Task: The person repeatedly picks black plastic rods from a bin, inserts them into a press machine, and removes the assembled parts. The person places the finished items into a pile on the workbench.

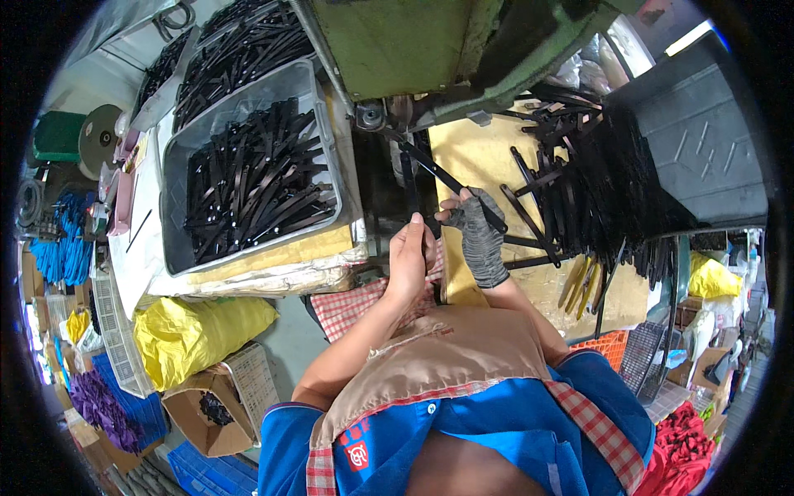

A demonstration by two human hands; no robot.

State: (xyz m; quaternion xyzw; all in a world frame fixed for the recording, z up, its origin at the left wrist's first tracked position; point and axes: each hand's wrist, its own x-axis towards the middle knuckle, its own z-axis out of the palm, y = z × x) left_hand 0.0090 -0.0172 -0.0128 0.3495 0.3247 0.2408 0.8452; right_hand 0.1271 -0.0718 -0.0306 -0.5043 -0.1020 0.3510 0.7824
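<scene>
Below the hands, a blue shirt (pixel 496 430). The bare left hand (pixel 407 263) pinches one black strip (pixel 411 186); the gloved right hand (pixel 477 236) grips another (pixel 451 180), both fed up toward the green machine (pixel 413 50).

Yellow bag (pixel 198 331), perhaps cardboard box (pixel 211 409)

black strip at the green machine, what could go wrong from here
Both the bare left hand and the gloved right hand hold a black strip close under the green machine, so fingers could get pinched. The heap of loose strips on the right hangs over the bench edge and might slide off.
</scene>
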